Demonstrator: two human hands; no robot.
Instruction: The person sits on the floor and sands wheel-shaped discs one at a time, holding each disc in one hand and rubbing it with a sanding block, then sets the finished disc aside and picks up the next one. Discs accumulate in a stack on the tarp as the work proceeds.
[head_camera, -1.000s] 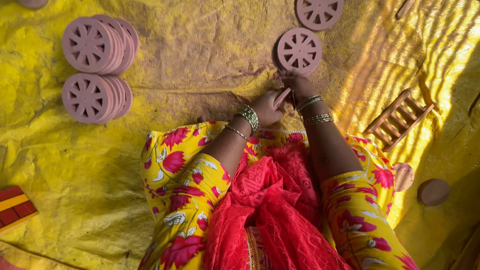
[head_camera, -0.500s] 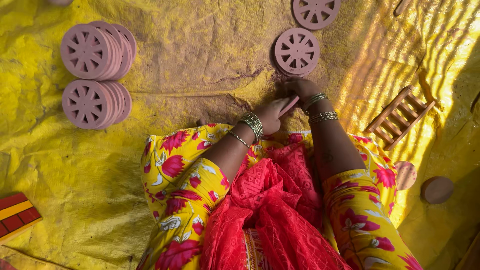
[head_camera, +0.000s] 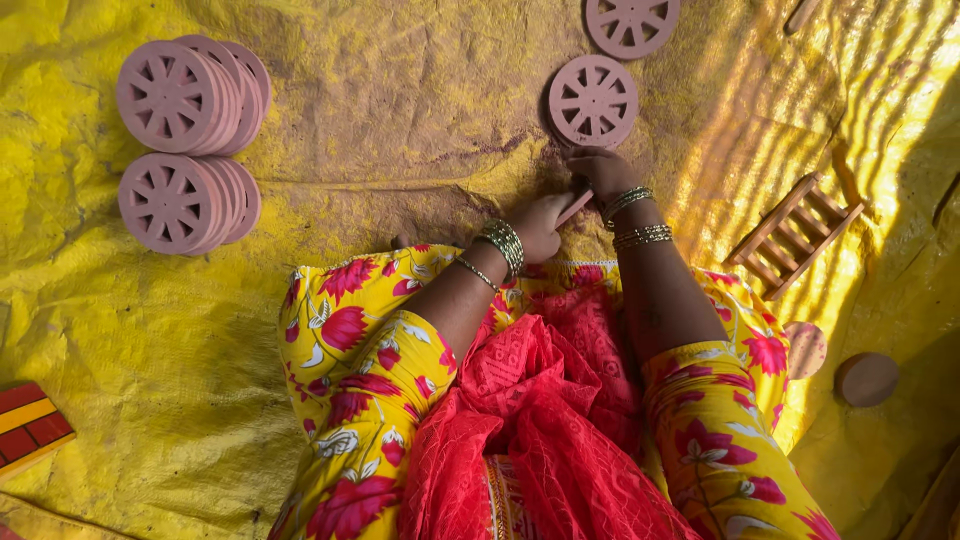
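The yellow tarpaulin (head_camera: 200, 380) is brightly daylit; striped shadows are cast at the right, where focus is slightly softened.

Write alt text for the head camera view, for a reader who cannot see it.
Seen from above, a seated person's left hand and right hand meet over a small pink piece on a yellow tarp, just below a pink spoked clay wheel. Two stacks of similar wheels lie at upper left, and a small wooden rack lies to the right.
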